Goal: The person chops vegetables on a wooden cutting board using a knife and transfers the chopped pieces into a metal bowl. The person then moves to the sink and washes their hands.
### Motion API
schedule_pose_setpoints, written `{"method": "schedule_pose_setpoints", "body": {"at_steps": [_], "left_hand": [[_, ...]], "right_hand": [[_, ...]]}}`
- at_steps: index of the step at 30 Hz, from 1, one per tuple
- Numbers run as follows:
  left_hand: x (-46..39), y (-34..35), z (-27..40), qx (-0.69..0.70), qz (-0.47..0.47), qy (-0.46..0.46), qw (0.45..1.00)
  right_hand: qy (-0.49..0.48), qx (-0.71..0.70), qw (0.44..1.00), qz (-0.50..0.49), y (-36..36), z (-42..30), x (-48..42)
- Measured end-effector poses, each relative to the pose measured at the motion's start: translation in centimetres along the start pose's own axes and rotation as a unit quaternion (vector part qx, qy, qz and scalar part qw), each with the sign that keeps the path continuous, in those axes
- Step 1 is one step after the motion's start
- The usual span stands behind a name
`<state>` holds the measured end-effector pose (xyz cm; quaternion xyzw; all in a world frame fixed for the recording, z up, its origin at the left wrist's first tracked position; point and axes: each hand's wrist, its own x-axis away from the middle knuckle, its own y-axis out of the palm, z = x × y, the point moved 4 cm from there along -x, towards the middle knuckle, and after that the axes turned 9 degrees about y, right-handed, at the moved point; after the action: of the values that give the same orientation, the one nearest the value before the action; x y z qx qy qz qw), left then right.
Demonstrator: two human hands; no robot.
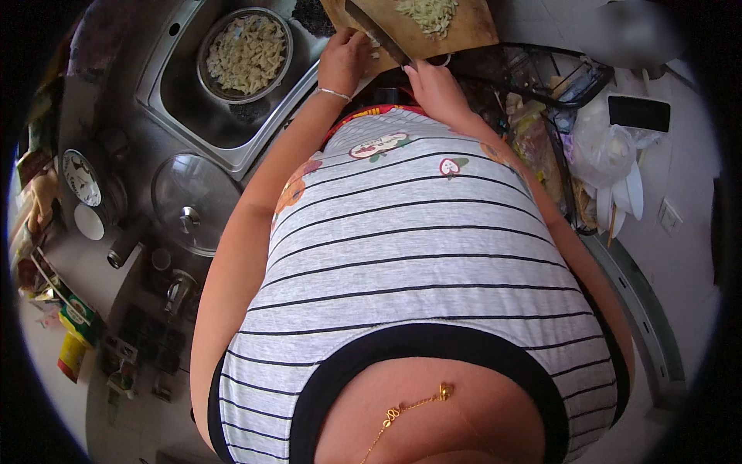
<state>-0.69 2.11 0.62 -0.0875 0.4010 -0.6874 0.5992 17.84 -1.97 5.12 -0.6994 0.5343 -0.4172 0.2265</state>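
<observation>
A kitchen knife (379, 33) is gripped by its handle in my right hand (437, 90), its blade running up and left over a wooden cutting board (472, 29). My left hand (346, 61) rests at the board's left edge, close beside the blade, with its fingers curled. Small pale pieces (375, 49) lie by those fingertips. Whether the fingers pinch a piece is hidden. A heap of chopped pale vegetable (429, 16) sits farther back on the board, at the picture's top edge.
Left of the board, a stainless steel sink (174, 116) contains a round metal bowl (203, 75) of pale chopped food (246, 55). A glass pot lid (194, 191) lies nearby. To the right stand a black wire basket (597, 87), plastic bags (603, 148) and a dark phone-like slab (639, 113).
</observation>
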Motion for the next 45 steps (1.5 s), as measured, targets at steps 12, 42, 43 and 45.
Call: {"method": "schedule_pose_setpoints", "body": {"at_steps": [12,42,43,45], "left_hand": [[0.3,-0.3,-0.1,0.0,0.035,0.015,0.999],[0.6,-0.5,-0.1,0.026,0.052,-0.014,0.998],[0.6,-0.4,-0.2,0.029,0.049,-0.018,0.998],[0.6,-0.3,-0.4,0.029,0.05,-0.017,0.998]], "right_hand": [[-0.016,-0.053,0.998,0.032,-0.1,-1.0,-0.3],[-0.02,-0.006,1.0,0.011,1.1,-1.6,-0.6],[-0.022,-0.001,1.0,0.013,1.1,-1.7,-0.8],[-0.011,-0.002,1.0,0.02,1.5,-1.9,-1.2]]}}
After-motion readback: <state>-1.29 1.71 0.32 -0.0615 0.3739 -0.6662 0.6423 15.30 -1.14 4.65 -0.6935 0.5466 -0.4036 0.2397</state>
